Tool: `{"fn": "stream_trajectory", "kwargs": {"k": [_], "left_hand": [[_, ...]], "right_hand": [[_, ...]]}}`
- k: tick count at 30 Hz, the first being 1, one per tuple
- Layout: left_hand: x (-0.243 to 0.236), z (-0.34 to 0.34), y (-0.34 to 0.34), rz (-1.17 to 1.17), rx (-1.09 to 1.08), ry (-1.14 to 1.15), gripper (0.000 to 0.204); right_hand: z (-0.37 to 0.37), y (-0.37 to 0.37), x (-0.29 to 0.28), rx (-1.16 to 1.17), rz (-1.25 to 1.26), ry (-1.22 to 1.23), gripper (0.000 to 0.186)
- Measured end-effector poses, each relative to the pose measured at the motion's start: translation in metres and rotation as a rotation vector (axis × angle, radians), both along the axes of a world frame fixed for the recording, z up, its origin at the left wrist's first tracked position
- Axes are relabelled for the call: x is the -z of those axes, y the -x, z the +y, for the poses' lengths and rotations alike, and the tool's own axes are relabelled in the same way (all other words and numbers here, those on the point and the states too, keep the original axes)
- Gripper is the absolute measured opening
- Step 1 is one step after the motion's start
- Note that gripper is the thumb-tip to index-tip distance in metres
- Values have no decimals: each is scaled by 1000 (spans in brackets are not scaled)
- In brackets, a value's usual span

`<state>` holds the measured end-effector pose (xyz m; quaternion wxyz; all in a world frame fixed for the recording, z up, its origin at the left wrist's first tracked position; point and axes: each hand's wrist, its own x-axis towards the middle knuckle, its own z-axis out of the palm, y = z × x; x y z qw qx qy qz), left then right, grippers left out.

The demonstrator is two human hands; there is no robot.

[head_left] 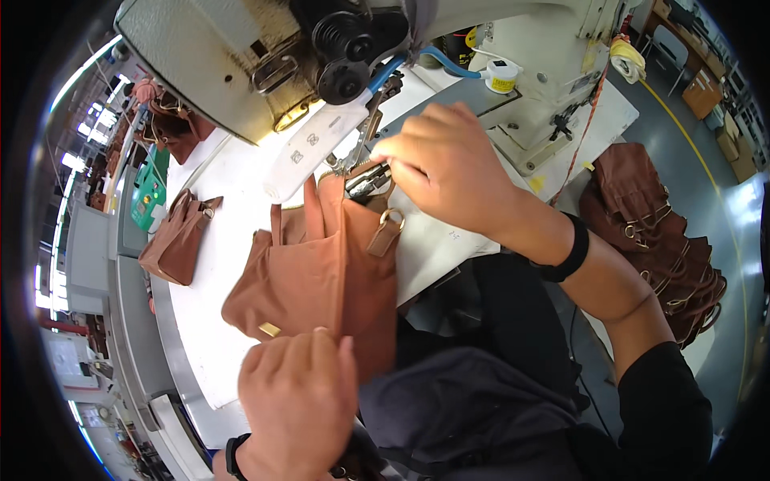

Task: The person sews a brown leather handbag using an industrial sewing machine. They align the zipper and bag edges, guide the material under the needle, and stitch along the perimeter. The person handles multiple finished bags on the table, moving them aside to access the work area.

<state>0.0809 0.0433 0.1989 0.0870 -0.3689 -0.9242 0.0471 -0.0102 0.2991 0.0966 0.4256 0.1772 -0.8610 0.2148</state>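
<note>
A brown bag [301, 268] with a small gold-coloured plate and a ring tab lies under the sewing machine's head [233, 60]. Its top edge is at the needle and presser foot [343, 164], with its handles standing up beside them. My left hand [297, 397] is closed on the bag's lower part, below the gold plate. Beside the presser foot, my right hand [449, 168] has its fingers curled, thumb and forefinger close together at the bag's top edge. What they pinch is hidden.
Another brown bag [182, 236] stands at the left on the white table [200, 321]. A pile of brown bags [650, 232] with metal rings lies at the right. A white plastic guard [313, 152] hangs by the needle; a small white bottle [502, 74] stands behind.
</note>
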Motion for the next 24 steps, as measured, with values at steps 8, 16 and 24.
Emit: {"fn": "stream_trajectory", "kwargs": {"k": [8, 16, 24], "left_hand": [[4, 37, 108, -146, 167, -128, 22], [52, 10, 191, -817, 43, -556, 21], [68, 10, 215, -1273, -24, -712, 21]], "right_hand": [[-18, 3, 15, 233, 103, 247, 13], [-43, 16, 22, 281, 181, 370, 10], [-35, 22, 9, 353, 53, 420, 14]]}}
